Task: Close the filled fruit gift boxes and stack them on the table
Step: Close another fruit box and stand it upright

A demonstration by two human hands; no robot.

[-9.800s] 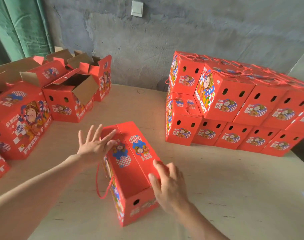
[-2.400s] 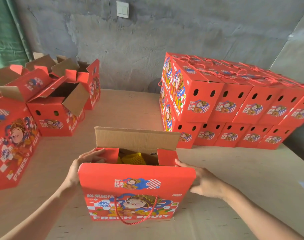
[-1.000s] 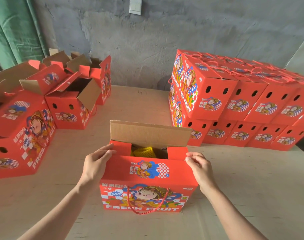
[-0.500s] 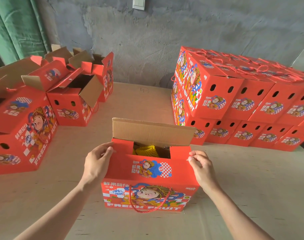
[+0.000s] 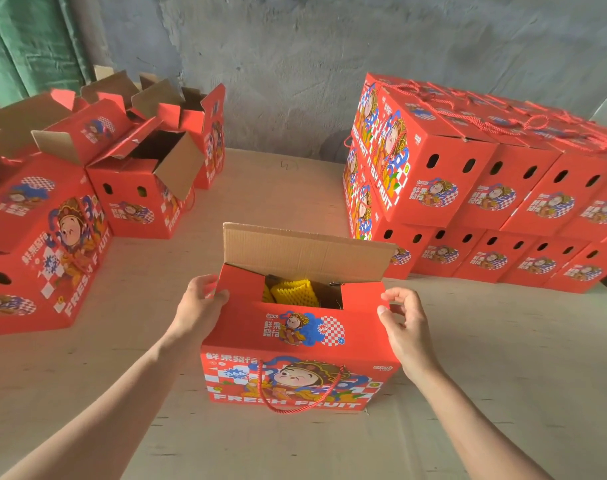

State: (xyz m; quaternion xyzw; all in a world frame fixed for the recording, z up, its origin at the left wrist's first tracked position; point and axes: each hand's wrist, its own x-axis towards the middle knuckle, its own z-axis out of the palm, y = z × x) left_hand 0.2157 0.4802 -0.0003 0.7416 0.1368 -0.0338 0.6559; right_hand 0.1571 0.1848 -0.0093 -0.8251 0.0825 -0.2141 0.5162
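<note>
While looking down at mid frame, got the left hand angled in from the lower left on a bare forearm, fingers wrapped round the top left corner of the open gift box, thumb lying on the folded-down front flap. Can make out yellow foam netting inside, just under the brown rear flap standing upright. Also a red rope handle drooping down the printed front. Then the right hand, angled in from the lower right, pinching the box's top right corner between thumb and forefinger, other fingers loosely curled. All sat on a pale wooden table, box dead centre. Upper left: a bunch of open boxes with flaps up, green curtain behind them. Rough grey wall across the top. Upper right: closed boxes stacked two high, packed tight together.
</note>
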